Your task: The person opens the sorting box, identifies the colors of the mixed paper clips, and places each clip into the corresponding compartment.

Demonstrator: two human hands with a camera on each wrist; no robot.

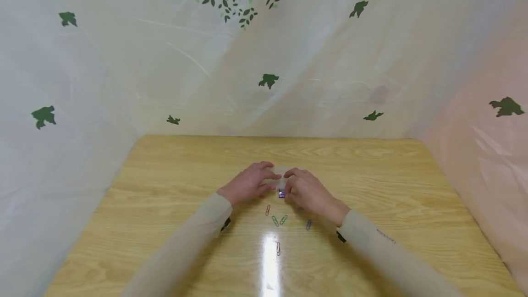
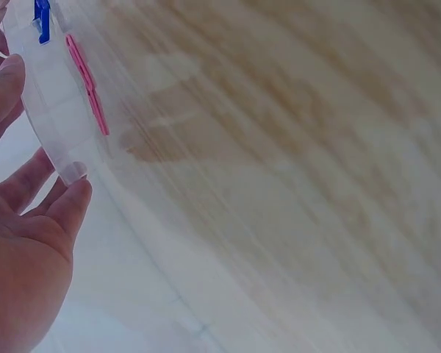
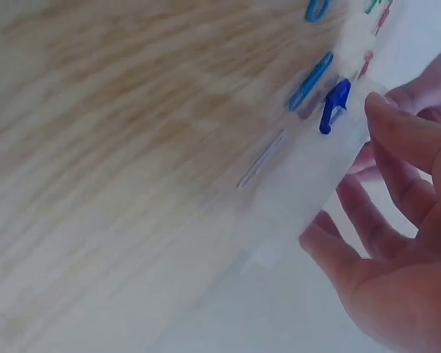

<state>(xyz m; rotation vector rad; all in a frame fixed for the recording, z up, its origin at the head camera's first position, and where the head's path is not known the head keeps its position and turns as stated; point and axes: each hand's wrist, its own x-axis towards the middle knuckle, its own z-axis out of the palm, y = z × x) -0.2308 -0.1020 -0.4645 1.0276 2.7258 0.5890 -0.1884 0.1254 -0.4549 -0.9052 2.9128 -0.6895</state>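
A small see-through plastic box (image 3: 298,184) with a blue latch (image 3: 336,103) stands between both hands on the wooden table. My left hand (image 1: 250,181) grips its left end, the thumb at the corner nearest the left wrist camera. On the opposite end, my right hand (image 1: 309,191) holds the box with curled fingers, one fingertip close to the latch. Just in front lie a red paper clip (image 1: 267,210), two green paper clips (image 1: 275,220) and a purplish one (image 1: 308,225). Blue paper clips (image 3: 310,81) show beside the box in the right wrist view.
Another red paper clip (image 1: 278,249) lies nearer the front, by a bright reflection on the wooden table (image 1: 173,168). Pale sheeting (image 1: 198,86) with green leaf and bird shapes walls in the back and both sides.
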